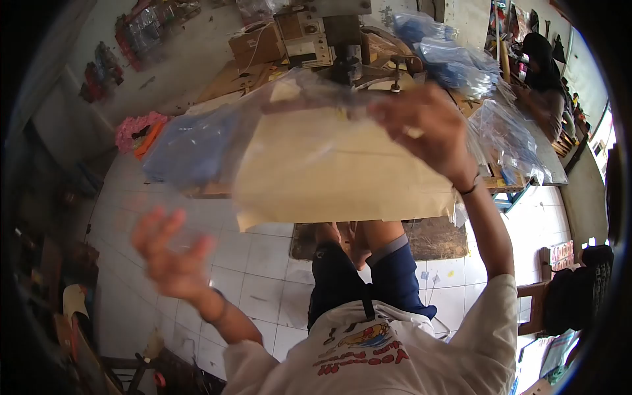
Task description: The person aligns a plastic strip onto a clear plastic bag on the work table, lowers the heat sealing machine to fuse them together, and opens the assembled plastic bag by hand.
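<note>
My left hand point(172, 255) is raised at the left, over the tiled floor, with its fingers spread and nothing in them; it is blurred by motion. The fingers of my right hand point(429, 130) are closed at the edge of a clear plastic sheet point(289, 148), which is smeared by movement. Beneath the sheet, a tan paper-like cover point(349, 181) lies over the front of the workbench. A stack of bluish clear plastic point(197, 141) lies on the bench's left side, between my two hands.
A machine point(306, 43) with a dark metal column point(345, 46) stands at the back of the bench. Plastic bags point(454, 59) are piled at the back right, and more clear plastic point(507, 135) hangs over the right edge. Another person point(543, 79) sits at far right.
</note>
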The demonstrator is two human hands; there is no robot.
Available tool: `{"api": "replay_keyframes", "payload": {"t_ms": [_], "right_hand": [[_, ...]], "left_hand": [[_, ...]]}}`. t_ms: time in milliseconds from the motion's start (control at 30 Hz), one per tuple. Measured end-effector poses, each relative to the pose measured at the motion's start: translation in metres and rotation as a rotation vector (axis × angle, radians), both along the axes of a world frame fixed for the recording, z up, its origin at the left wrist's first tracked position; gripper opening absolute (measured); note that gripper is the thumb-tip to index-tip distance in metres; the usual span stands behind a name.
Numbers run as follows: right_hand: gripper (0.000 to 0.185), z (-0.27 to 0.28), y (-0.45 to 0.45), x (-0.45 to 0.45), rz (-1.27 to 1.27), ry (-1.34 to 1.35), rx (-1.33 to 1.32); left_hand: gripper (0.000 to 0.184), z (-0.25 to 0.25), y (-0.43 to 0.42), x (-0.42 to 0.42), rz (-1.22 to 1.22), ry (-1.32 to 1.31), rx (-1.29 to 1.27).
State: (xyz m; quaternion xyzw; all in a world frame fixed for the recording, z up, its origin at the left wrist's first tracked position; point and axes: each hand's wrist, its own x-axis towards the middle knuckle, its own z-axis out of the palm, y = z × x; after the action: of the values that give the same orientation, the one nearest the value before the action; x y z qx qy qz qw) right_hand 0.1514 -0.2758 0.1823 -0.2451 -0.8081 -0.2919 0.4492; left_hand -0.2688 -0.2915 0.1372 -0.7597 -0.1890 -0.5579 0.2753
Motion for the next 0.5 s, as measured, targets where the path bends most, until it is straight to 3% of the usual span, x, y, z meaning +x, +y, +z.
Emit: {"api": "replay_keyframes", "payload": {"t_ms": [67, 133, 200, 300, 400, 500], "right_hand": [[0.019, -0.055, 0.018, 0.008, -0.021, -0.145, -0.060], [0.015, -0.105, 0.030, 0.016, -0.123, -0.262, -0.155], [0.015, -0.143, 0.039, 0.028, -0.156, -0.288, -0.264], [0.015, -0.158, 0.042, 0.029, -0.164, -0.237, -0.489], [0.019, -0.152, 0.039, 0.030, -0.147, -0.154, -0.688], [0.024, -0.143, 0.035, 0.030, -0.074, -0.127, -0.789]], "left_hand": [[0.024, -0.073, -0.007, 0.029, 0.180, -0.122, -0.138], [0.031, -0.143, -0.015, 0.060, 0.274, -0.231, -0.456], [0.036, -0.198, -0.016, 0.091, 0.253, -0.340, -0.659], [0.027, -0.231, -0.027, 0.127, 0.098, -0.615, -0.994], [0.025, -0.257, -0.028, 0.131, -0.441, -0.878, -1.267], [0.045, -0.250, -0.037, 0.141, -0.981, -1.300, -1.222]]}}
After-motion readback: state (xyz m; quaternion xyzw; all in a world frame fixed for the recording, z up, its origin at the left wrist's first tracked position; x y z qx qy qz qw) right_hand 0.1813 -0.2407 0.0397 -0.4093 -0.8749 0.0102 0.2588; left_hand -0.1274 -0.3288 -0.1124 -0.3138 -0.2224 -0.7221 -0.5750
